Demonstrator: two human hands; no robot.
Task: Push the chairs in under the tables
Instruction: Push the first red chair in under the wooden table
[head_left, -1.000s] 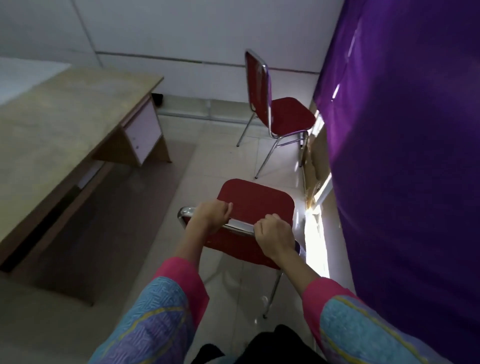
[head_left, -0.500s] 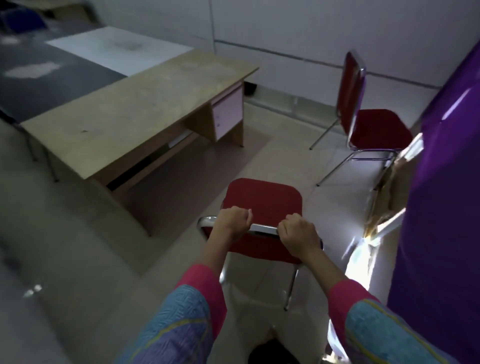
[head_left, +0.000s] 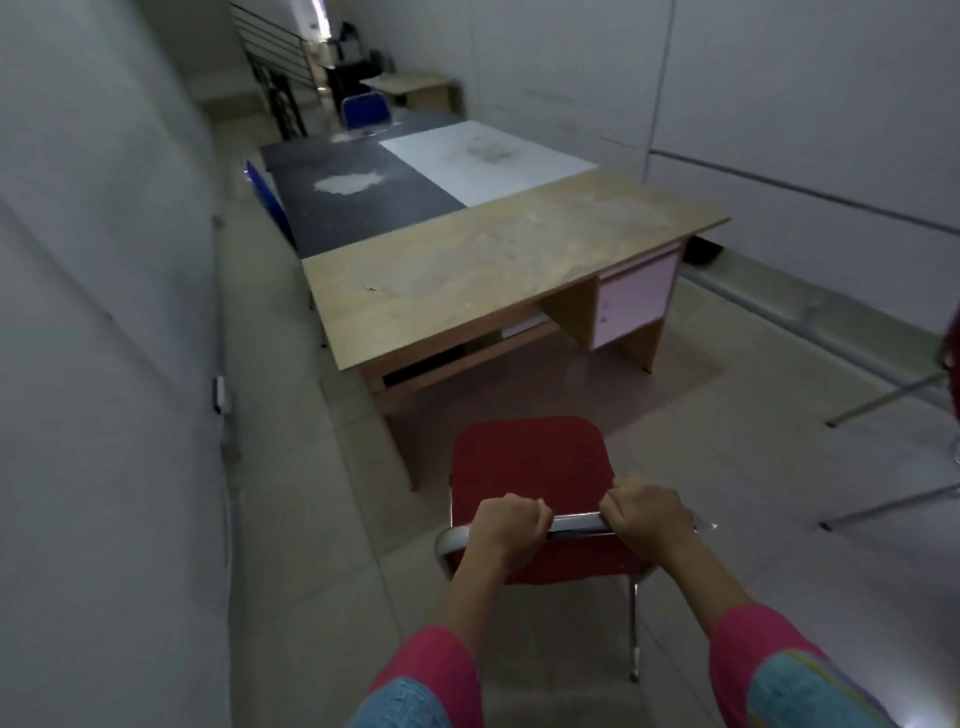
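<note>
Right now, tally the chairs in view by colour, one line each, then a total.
Red chairs: 2, the red chair gripped by the left hand and right hand, plus a partial one at the right edge.
Blue chairs: 2, one beside the dark table, one farther back.
Total: 4

Red padded chair (head_left: 530, 462) w/ chrome frame, upright, seat toward wooden desk (head_left: 493, 260), near but not under.

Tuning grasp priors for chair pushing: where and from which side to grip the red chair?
Grip the chrome top rail of the red chair backrest from behind, as the left hand and right hand do: it is a horizontal bar, and the seat faces the wooden desk.
</note>
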